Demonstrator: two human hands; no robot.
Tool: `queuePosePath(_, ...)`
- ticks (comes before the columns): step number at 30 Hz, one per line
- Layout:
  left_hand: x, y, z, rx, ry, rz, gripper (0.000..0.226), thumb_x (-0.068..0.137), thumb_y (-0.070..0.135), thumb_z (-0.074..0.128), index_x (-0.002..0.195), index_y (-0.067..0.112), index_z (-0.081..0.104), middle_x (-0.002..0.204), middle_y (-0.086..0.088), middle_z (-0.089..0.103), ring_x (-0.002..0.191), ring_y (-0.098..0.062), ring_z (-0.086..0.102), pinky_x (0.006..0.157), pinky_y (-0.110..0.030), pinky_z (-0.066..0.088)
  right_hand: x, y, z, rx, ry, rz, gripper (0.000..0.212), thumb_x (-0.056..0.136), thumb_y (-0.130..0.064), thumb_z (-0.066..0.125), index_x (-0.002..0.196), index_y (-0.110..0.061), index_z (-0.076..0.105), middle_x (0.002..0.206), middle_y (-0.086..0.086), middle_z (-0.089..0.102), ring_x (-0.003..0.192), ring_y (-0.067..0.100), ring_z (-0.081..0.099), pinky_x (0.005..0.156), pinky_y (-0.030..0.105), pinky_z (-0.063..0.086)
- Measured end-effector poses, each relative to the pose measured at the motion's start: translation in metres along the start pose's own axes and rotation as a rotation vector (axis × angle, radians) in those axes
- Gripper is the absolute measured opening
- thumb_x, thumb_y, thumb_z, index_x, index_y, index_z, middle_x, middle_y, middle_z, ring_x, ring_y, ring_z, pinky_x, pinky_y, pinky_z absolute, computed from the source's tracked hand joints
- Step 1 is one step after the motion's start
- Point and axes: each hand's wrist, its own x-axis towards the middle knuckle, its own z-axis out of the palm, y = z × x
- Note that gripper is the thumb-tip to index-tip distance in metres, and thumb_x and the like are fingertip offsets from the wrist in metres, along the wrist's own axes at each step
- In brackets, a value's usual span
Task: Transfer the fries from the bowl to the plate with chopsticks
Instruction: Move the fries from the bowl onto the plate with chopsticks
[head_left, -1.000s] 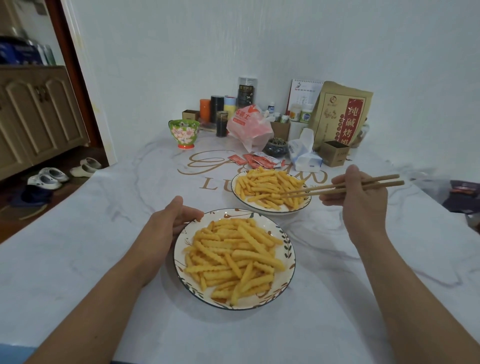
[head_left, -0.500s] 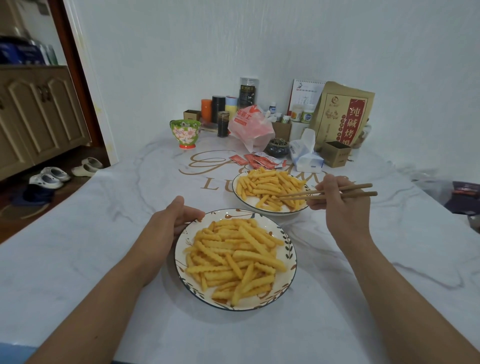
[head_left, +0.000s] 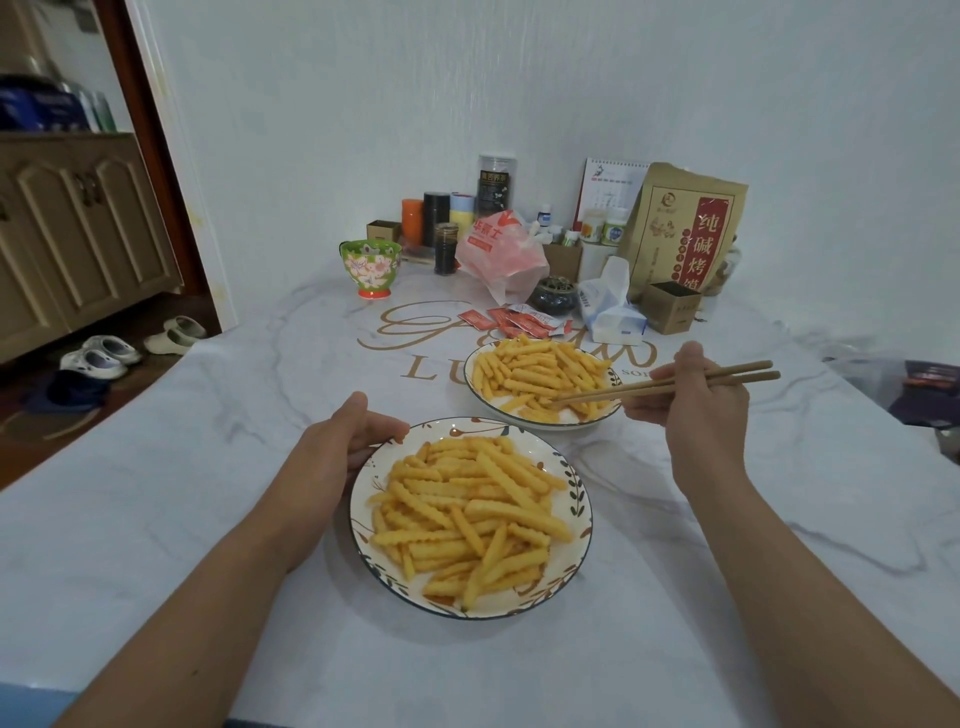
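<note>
R hand (head_left: 696, 410) pinches chopsticks (head_left: 670, 385), tips among fries (head_left: 540, 371) in far dish (head_left: 480, 387) toward worktop's back edge; L hand (head_left: 345, 447) holds near dish rim (head_left: 358, 525); fries prob light, stiff, brittle, bit greasy, so grip mid-length, gently.

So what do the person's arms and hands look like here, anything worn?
Both forearms are bare up to the frame edge: no sleeves show. The left hand and right hand have no gloves, and no rings, watch or bracelets are visible. No marks or tattoos are visible.
</note>
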Motion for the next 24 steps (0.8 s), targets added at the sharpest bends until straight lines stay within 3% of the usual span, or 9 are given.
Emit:
queuePosePath(5,0.0,0.0,-0.001,0.002,-0.003,0.004,0.064,0.11,0.049,0.028,0.097,0.017,0.082,0.105,0.0,0.081,0.106,-0.021,0.074,0.11,-0.05,0.048,0.006,-0.011,-0.009,0.195,0.071,0.112,0.047,0.107,-0.038,0.046,0.08,-0.003,0.063,0.06,0.008,0.069,0.055,0.027,0.069,0.065,0.04,0.064)
queuePosePath(8,0.001,-0.001,-0.001,-0.004,-0.006,0.006,0.064,0.11,0.049,0.028,0.095,0.017,0.082,0.105,-0.001,0.081,0.105,-0.021,0.074,0.11,-0.05,0.048,0.004,-0.013,-0.009,0.101,0.02,0.06,0.045,0.107,-0.036,0.048,0.081,-0.003,0.064,0.06,0.006,0.069,0.057,0.028,0.069,0.061,0.037,0.063)
queuePosePath(11,0.002,-0.002,-0.002,-0.014,-0.006,0.002,0.064,0.11,0.05,0.029,0.094,0.018,0.083,0.106,-0.001,0.081,0.106,-0.023,0.074,0.111,-0.051,0.047,0.001,-0.009,-0.006,-0.01,-0.019,-0.007,0.043,0.106,-0.036,0.051,0.085,-0.001,0.067,0.067,0.015,0.07,0.058,0.03,0.071,0.058,0.036,0.062)
queuePosePath(18,0.002,-0.002,-0.002,-0.009,-0.008,-0.004,0.065,0.11,0.049,0.028,0.094,0.017,0.082,0.105,-0.001,0.081,0.105,-0.022,0.075,0.11,-0.052,0.048,-0.003,-0.005,0.001,-0.062,-0.024,-0.022,0.046,0.105,-0.035,0.052,0.086,0.004,0.068,0.07,0.024,0.07,0.058,0.032,0.071,0.057,0.036,0.062)
queuePosePath(24,0.002,-0.002,-0.002,0.0,-0.013,-0.009,0.065,0.11,0.051,0.028,0.093,0.021,0.083,0.105,0.002,0.081,0.104,-0.019,0.075,0.11,-0.05,0.048,0.0,-0.003,0.0,0.057,0.09,0.108,0.047,0.105,-0.041,0.052,0.082,-0.002,0.065,0.057,0.007,0.068,0.055,0.025,0.071,0.061,0.038,0.064)
